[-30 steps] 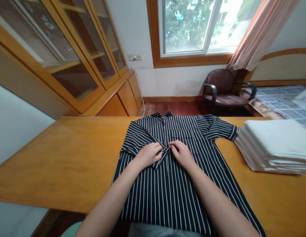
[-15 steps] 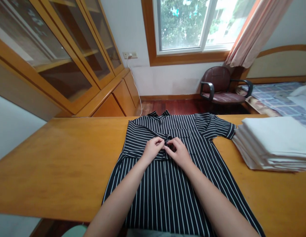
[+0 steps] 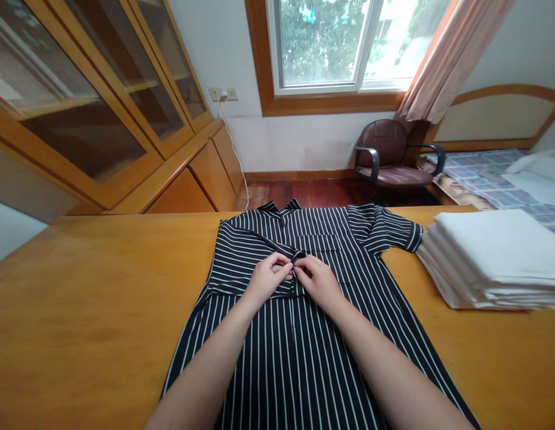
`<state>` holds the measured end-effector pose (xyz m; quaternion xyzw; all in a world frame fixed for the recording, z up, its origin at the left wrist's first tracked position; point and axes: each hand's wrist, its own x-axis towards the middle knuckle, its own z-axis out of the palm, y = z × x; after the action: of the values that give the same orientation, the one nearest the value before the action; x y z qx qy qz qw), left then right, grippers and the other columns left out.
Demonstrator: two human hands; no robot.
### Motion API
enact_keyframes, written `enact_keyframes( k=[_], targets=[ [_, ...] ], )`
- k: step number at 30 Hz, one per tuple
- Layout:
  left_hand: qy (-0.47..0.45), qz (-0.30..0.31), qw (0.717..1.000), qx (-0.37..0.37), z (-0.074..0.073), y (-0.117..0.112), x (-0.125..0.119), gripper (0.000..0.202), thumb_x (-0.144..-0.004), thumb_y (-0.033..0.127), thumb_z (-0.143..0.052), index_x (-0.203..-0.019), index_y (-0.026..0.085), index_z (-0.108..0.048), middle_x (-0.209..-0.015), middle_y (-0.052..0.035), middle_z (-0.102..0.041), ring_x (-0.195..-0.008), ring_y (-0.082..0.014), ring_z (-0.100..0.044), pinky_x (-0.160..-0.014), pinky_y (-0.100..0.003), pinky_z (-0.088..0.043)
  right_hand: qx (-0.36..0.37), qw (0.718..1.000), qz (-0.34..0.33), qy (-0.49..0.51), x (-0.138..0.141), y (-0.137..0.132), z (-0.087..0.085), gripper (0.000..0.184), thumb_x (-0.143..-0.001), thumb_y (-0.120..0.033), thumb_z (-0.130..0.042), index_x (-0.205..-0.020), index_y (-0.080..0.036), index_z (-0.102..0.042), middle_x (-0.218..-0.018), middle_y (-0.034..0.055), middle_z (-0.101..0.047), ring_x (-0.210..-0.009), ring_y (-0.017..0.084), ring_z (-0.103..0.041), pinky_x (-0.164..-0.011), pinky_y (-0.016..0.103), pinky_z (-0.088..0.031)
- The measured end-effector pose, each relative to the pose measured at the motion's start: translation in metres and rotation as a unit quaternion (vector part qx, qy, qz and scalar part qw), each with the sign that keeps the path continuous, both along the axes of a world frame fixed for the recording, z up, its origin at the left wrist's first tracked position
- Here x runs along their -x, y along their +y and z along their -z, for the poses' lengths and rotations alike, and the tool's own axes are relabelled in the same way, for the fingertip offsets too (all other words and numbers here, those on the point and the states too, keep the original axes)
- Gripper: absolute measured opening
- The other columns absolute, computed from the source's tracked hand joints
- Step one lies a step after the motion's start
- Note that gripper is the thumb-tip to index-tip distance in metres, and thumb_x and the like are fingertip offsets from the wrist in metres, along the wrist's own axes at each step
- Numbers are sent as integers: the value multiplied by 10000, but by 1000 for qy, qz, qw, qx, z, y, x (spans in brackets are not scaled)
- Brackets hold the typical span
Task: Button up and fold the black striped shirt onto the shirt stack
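A black shirt with white stripes (image 3: 277,346) lies front up on the wooden table, its collar at the far edge. Its right-hand sleeve is spread out toward the white stack, while the left-hand sleeve is folded in across the chest. At the middle of the chest, my left hand (image 3: 269,276) pinches the sleeve end with thumb and fingers. My right hand (image 3: 318,280) meets it from the other side, its fingertips also closed on the striped cloth. Any small part, such as a button, between the fingertips is hidden.
A stack of folded white cloth or paper (image 3: 496,257) stands at the right on the wooden table (image 3: 89,310). Beyond the table are a glass-fronted cabinet (image 3: 169,137), a brown armchair (image 3: 389,155) and a bed (image 3: 483,164). A white cord (image 3: 232,146) hangs from the wall socket.
The view has shifted slightly, so everything sits a little further left. My hands stay together at the same spot on the shirt, with the fingertips slightly rearranged.
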<state>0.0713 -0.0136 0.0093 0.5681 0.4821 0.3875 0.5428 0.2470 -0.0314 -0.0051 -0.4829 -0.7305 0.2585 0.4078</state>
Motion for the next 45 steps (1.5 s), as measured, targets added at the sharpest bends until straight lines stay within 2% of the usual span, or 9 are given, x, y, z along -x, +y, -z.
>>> enact_keyframes(
  k=[4,8,18,30,42,45],
  targets=[
    [-11,1,1000,5,3,1,-1,236,-814,396,-705,-874,179,-635,-800,3,-697,-740,-181,-740,-745,-325,-642,1,1000,-11,5,-1,0,-1,106,-941,-186,-548,-910,-227,-641,-874,24,-640,-834,186,-618,-773,301,-471],
    [-9,2,1000,-4,6,1,-1,234,-836,396,-680,-887,170,-645,-762,-10,-691,-755,-193,-736,-674,-310,-642,1,1000,-15,19,-2,1,0,113,-948,-184,-530,-903,-227,-624,-888,26,-642,-852,185,-617,-785,302,-474],
    [-26,-10,1000,13,3,2,-1,281,-806,420,-696,-857,152,-631,-643,-18,-689,-599,-159,-692,-571,-250,-590,13,1000,8,23,-3,1,-2,111,-940,-186,-521,-879,-225,-605,-879,25,-642,-857,189,-615,-798,308,-467],
    [-38,-18,999,24,2,3,-1,253,-789,393,-694,-845,152,-641,-630,-5,-667,-579,-145,-666,-560,-242,-571,17,999,14,26,-2,4,0,130,-940,-190,-502,-852,-230,-589,-871,24,-629,-858,192,-606,-801,312,-460],
    [-33,-7,999,14,6,4,1,250,-806,396,-694,-859,154,-658,-655,-11,-675,-593,-148,-670,-591,-254,-573,25,998,24,50,-3,4,0,122,-922,-196,-514,-838,-228,-595,-868,28,-640,-849,192,-605,-799,312,-466],
    [-45,-22,999,21,10,7,6,257,-811,401,-694,-878,157,-651,-658,-7,-672,-590,-147,-669,-584,-252,-571,26,996,48,64,-5,6,0,105,-904,-199,-524,-835,-225,-599,-851,28,-636,-827,194,-602,-784,315,-468]
  ],
)
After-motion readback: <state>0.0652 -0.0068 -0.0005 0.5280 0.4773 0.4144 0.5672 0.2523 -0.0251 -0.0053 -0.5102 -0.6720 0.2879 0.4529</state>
